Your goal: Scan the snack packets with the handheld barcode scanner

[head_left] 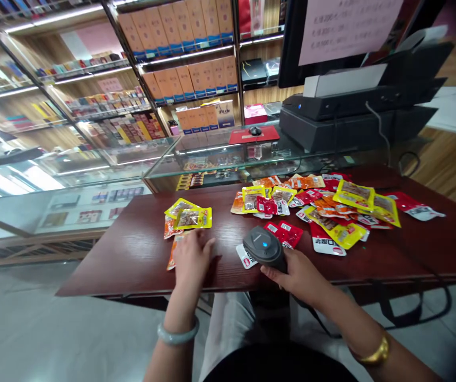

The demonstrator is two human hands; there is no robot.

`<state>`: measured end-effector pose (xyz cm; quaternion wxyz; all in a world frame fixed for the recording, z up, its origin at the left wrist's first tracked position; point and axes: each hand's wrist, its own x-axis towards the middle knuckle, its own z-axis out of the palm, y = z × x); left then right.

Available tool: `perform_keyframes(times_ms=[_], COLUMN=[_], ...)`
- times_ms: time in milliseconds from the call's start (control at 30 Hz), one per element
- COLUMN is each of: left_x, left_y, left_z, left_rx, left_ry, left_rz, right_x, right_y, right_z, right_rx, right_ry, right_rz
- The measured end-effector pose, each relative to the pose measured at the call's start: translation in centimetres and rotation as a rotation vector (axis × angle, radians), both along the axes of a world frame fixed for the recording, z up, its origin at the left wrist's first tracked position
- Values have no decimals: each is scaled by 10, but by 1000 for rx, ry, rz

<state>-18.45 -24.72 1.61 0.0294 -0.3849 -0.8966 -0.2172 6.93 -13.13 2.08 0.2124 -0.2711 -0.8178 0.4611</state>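
My right hand is wrapped round the handle of a dark grey barcode scanner, which has a small blue light lit. Under the scanner's head lies a red and white snack packet, partly covered. My left hand is at the left of the table, thumb apart from the fingers, beside an orange snack packet that it partly hides. Just beyond the fingertips, yellow snack packets overlap another orange one. A loose heap of yellow, red and orange packets spreads over the table's right half.
The dark red wooden table meets a glass display counter. On that counter are a mouse on a red pad and a black register. A cable hangs at the right. Stocked shelves stand behind.
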Motion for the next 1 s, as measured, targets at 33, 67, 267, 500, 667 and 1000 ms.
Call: perform_keyframes(times_ms=[33,67,267,500,667,1000], left_x=[-10,-17,-29,-33,-10,32], left_y=[-11,-20,-39,-38,-28,7], left_z=[0,1,3,-8,-20,-3], left_rx=[-51,-110,-321,-107,86,81], left_ry=[56,97,84,-213,-346,-384], left_rz=[99,184,296,165,72,-125], right_x=[-4,-8,-29,-40,-37,-25], right_y=[-1,-3,-9,-15,-17,-9], right_z=[0,0,3,-3,2,12], right_rx=[1,1,-25,-62,-68,17], right_ry=[-7,-9,-13,16,48,41], right_rz=[15,32,103,132,130,72])
